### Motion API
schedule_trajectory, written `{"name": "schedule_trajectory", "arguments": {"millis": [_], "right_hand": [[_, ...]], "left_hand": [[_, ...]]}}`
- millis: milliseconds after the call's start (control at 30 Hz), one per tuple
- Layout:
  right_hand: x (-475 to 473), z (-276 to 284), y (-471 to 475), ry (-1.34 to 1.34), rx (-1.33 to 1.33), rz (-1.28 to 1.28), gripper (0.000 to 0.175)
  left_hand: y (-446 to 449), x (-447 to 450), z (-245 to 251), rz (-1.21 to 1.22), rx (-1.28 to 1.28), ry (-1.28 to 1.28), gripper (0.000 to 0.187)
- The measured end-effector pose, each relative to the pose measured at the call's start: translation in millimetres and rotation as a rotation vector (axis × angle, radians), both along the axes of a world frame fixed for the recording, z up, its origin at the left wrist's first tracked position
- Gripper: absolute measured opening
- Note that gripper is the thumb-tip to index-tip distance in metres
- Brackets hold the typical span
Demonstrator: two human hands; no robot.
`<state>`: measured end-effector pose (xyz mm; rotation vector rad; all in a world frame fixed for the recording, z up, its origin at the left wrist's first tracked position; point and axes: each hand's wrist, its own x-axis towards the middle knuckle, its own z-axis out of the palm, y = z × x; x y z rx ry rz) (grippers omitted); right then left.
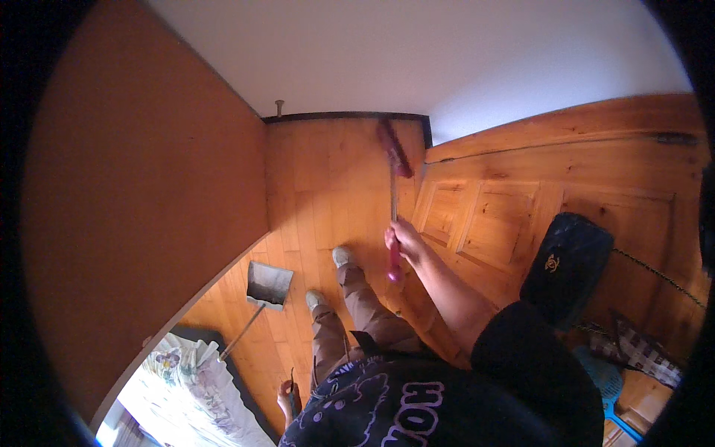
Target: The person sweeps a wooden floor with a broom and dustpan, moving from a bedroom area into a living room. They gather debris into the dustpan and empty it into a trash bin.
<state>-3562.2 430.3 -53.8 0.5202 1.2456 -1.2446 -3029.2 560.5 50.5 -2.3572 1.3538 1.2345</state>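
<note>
My right hand (pixel 406 239) grips the pink-ended handle of a broom (pixel 394 195). The broom's dark reddish head (pixel 395 148), a little blurred, is over the wooden floor near the far baseboard corner. Down at my left side, my left hand (pixel 285 395) has its fingers around a slim dark object (pixel 294 394); what it is cannot be made out. A grey long-handled dustpan (pixel 269 284) rests on the floorboards to the left of my feet, and its handle leans toward a bed.
A brown panel (pixel 151 167) rises on the left. A wooden door (pixel 497 218) on the right carries a hanging black quilted bag (pixel 567 268) and a blue fly swatter (pixel 609 385). The bed with a floral cover (pixel 190 380) stands lower left. A doorstop (pixel 280 107) juts from the white wall.
</note>
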Motion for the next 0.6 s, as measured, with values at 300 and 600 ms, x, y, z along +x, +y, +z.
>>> {"name": "schedule_trajectory", "arguments": {"millis": [300, 600], "right_hand": [[-8.0, 25.9, 45.5, -0.048, 0.174, 0.028, 0.006], [-53.5, -39.9, 101.7, 0.136, 0.214, 0.364, 0.035]], "left_hand": [[-31.6, -0.9, 0.5, -0.029, -0.167, -0.105, 0.022], [-84.0, 8.3, 10.8, -0.026, -0.462, -0.458, 0.054]]}}
